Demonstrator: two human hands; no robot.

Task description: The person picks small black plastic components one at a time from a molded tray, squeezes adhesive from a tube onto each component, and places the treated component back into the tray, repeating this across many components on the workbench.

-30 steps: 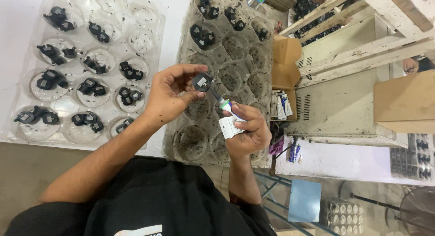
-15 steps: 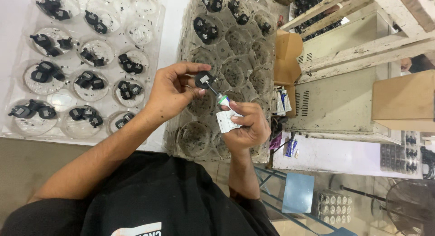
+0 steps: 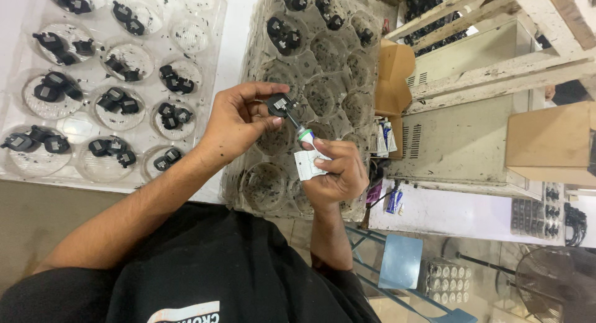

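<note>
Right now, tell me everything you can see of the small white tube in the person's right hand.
The small white tube looks like a soft squeeze tube, white-bodied with a green collar below a thin nozzle. It tilts up and to the left, and the nozzle tip meets the small black part pinched in the left hand. The right hand wraps its lower body, thumb across the front. It is held above the clear plastic tray with round pockets.

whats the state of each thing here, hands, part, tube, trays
left hand: pinching the small black part
small black part: held up, tube tip against it
right hand: gripping the white tube
white tube: nozzle pointed at the part
left tray: most cups hold black parts
right tray: mostly empty cups, parts at far end
</note>
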